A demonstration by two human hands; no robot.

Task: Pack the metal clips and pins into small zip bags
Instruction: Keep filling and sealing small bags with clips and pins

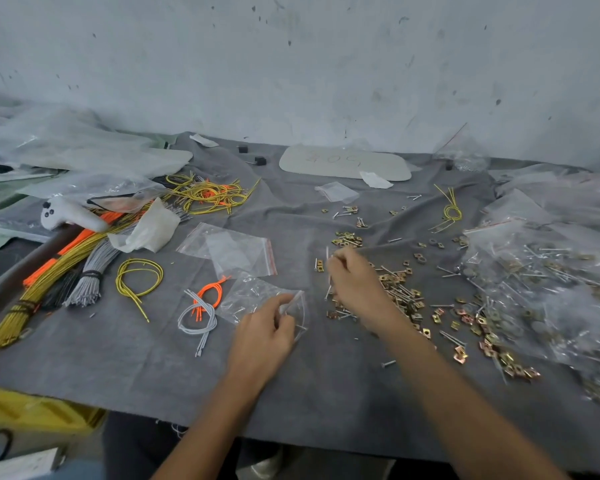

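head view: the left hand [264, 329] is low in the centre of the frame, its grip pinched on the open mouth of a small clear zip bag [253, 299] that lies on the grey-clothed table [118, 358]. just right of it, the right hand [355, 284] has its grip clamped on a few thin silver pins [327, 253], which stick out above and below the fingers, near the bag's mouth but apart from it. under and to the right of that hand a loose heap of brass-coloured clips [459, 353] spreads out, mixed with more pins. large clear bags of hardware [541, 271] fill the right edge. above the held bag lie spare zip bags [238, 251] with a red strip. left of it are orange and grey cords [205, 306] and a yellow cord loop [139, 275]. a white controller [68, 213] sits at centre left. the white board [343, 162] at upper centre bears faint handwriting, too pale to read.
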